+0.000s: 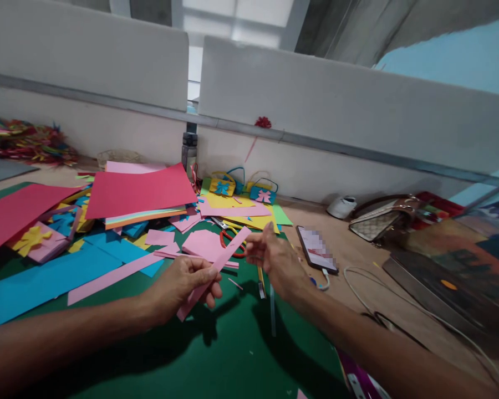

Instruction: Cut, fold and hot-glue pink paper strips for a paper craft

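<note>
In front of you, two pale panels (295, 83) stood behind the brown tabletop (366, 277), a narrow gap between them. A grey rail (336, 147) ran along their lower edges, above a whitish wall (316, 174). Beyond, you faced a bright window (237, 16); a light-blue surface (461, 55) showed at upper right.

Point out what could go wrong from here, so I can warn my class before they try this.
The pink paper strip, held in the left hand with the right hand at or near its far end, might crease if handled roughly.
Either hand could catch the red-handled scissors, which lie just beyond the strip.
The white charging cable plugged into the phone runs close beside the right forearm, so a sideways sweep might snag it.
</note>
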Available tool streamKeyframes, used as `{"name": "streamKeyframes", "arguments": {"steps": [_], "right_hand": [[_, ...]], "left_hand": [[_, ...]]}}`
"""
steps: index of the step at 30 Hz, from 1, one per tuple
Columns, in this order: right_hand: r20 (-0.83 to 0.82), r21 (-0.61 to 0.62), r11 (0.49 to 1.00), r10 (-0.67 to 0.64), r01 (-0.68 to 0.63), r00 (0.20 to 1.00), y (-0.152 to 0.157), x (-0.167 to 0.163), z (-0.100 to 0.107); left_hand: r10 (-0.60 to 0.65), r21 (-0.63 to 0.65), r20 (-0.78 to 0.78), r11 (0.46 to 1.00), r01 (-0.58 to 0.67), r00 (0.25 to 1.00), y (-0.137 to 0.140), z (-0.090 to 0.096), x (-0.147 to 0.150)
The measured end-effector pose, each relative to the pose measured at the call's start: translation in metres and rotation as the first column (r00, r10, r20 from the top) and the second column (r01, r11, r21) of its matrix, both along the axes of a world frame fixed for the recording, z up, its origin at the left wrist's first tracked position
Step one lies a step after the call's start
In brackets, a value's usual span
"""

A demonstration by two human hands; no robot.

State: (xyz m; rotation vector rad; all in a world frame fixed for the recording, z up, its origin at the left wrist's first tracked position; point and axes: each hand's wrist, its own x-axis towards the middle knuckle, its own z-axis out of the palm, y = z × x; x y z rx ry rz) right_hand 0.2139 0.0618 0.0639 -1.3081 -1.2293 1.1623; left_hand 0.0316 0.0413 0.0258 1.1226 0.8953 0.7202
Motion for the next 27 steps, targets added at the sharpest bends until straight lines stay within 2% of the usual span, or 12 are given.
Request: {"name": "streamKeyframes", "arguments": {"steps": [3,4,9,16,19,22,23,24,26,27], "right_hand": [[0.04,-0.052,0.984,0.174,-0.172,0.984,-0.019,-0.014,-0.009],[0.061,-0.052,0.983,0.181,-0.178,0.982,-0.023,-0.019,-0.011],[0.101,0.001,0.994,0.105,-0.105,0.989,-0.011,-0.024,-0.007],[0.17,0.159,0.984,-0.101,0.074,0.98,0.036,0.024,0.014],[0.272,0.201,0.979,-0.083,0.028,0.959,0.034,0.033,0.023],[0.389,0.224,0.967,0.029,-0.125,0.921,0.019,0.025,0.034],[0.446,0.224,0.952,0.089,-0.208,0.891,0.014,0.021,0.037],[0.567,0.202,0.916,0.18,-0.347,0.804,0.01,0.017,0.04],[0.714,0.033,0.85,0.349,-0.527,0.607,0.007,0.01,0.042],[0.741,-0.078,0.816,0.432,-0.573,0.514,0.008,0.008,0.042]], "left_hand": [[0.009,0.027,-0.054,1.0,-0.008,0.998,-0.003,0.001,0.002],[0.014,0.037,-0.078,0.999,-0.011,0.997,-0.004,0.001,0.002],[0.003,0.105,-0.111,0.994,0.009,0.994,-0.002,0.002,-0.003],[-0.054,0.062,-0.055,0.996,0.057,0.997,-0.001,-0.003,-0.006],[-0.087,0.057,-0.083,0.994,0.092,0.993,0.0,-0.005,-0.006],[-0.103,0.117,-0.199,0.985,0.128,0.975,0.003,-0.004,-0.007],[-0.118,0.138,-0.236,0.978,0.154,0.964,0.004,-0.003,-0.008],[-0.134,0.156,-0.269,0.971,0.181,0.954,0.005,-0.002,-0.009],[-0.164,0.181,-0.309,0.957,0.227,0.937,0.007,0.0,-0.01],[-0.17,0.191,-0.318,0.952,0.239,0.933,0.008,0.001,-0.01]]}}
